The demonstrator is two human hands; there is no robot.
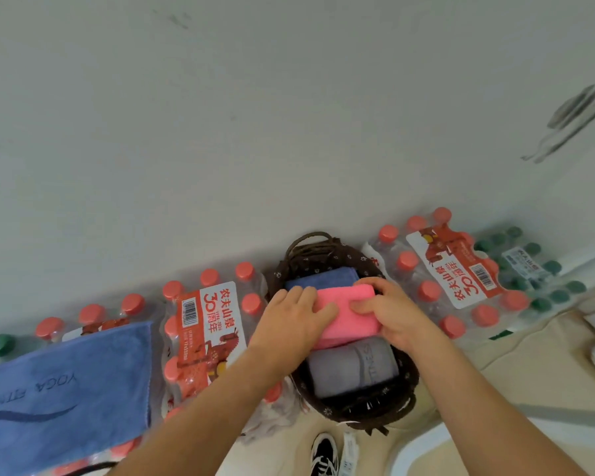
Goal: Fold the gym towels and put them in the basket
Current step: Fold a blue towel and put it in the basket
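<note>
A dark wicker basket [404, 400] stands between packs of bottled water. Inside it lie a folded blue towel [323, 278] at the far end, a folded pink towel [349, 312] in the middle and a folded grey towel [349, 369] at the near end. My left hand [292, 319] presses on the left side of the pink towel. My right hand [392, 310] grips its right side. An unfolded blue towel [66, 393] printed with "YOGA FITNESS" lies spread over the bottle packs at the left.
Shrink-wrapped packs of red-capped bottles [213, 331] flank the basket on both sides, with green-capped bottles [536, 269] at far right. A white wall [255, 115] rises behind. A black-and-white shoe [325, 455] is on the beige floor below.
</note>
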